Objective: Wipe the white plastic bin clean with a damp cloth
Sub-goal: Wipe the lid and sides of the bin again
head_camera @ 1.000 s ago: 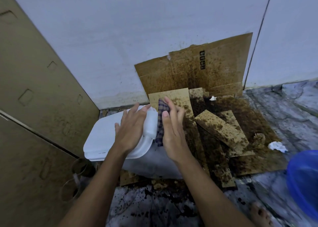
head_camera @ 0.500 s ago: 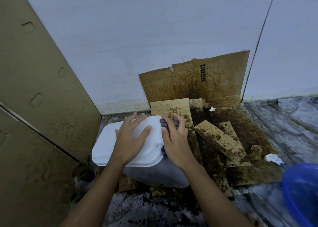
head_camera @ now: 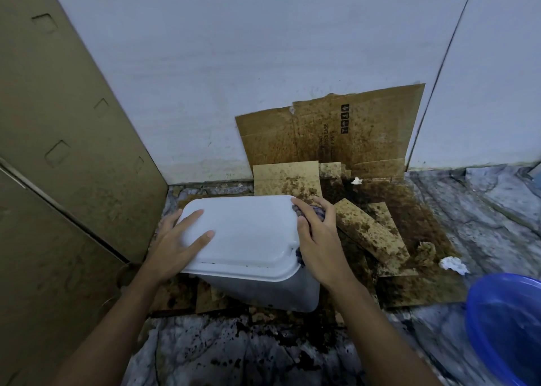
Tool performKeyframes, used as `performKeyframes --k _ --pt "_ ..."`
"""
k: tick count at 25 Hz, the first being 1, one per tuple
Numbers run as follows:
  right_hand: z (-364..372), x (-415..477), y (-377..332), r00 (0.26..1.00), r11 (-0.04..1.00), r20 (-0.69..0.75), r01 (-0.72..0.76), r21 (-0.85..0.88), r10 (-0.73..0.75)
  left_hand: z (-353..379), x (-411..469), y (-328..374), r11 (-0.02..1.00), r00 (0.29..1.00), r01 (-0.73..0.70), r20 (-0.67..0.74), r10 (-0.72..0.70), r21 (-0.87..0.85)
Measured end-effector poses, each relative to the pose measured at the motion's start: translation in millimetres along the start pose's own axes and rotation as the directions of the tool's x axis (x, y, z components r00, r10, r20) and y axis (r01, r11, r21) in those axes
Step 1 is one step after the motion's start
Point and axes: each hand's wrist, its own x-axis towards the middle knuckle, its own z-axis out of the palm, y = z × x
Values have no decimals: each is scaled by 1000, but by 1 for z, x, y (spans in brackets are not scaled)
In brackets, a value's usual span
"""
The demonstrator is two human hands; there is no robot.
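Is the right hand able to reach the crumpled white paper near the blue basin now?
Probably yes: only flat stained cardboard lies between the right hand and the white paper, though the hand holds the cloth against the bin.

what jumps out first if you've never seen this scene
The white plastic bin, lid on, sits at centre on the floor, with the left hand flat on the lid and the right hand holding a dark checked cloth against its right end. Behind it and to the right, brown cardboard sheets spattered with dark stains lean on the wall and cover the floor. A blue plastic basin shows at the lower right edge.
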Motion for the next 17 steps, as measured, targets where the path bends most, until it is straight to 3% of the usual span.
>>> performKeyframes --k 12,17 --pt "-14 -13 29 998 995 -66 -15 102 22 11 2 -3 994 994 -107 13 107 -35" --pt "-26 -15 39 994 986 -94 -34 161 50 16 -5 5 982 990 -141 -19 140 -126"
